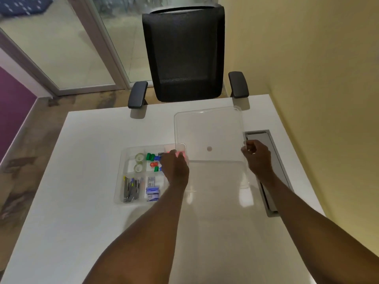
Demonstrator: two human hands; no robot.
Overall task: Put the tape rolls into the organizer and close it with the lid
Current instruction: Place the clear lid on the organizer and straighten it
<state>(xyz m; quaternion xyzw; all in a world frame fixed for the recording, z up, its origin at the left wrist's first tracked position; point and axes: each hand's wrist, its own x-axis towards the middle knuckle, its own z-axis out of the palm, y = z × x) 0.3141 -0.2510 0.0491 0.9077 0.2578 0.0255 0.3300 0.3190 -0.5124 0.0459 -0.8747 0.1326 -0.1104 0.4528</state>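
Note:
A clear plastic organizer (120, 181) lies on the white table (82, 222), left of centre. Two clear tape rolls (139, 157) (138, 167) sit in its far left compartment. A large clear lid (207, 130) is tilted up above the table, to the right of the organizer. My left hand (174, 163) grips the lid's left edge, over the organizer's right side. My right hand (257, 153) pinches the lid's right edge. The organizer's right side is hidden behind my left hand and the lid.
Other compartments hold coloured clips (152, 160), pens (131, 189) and blue staple boxes (152, 193). A black office chair (184, 56) stands at the table's far edge. A grey cable slot (268, 171) runs along the right side, by a yellow wall.

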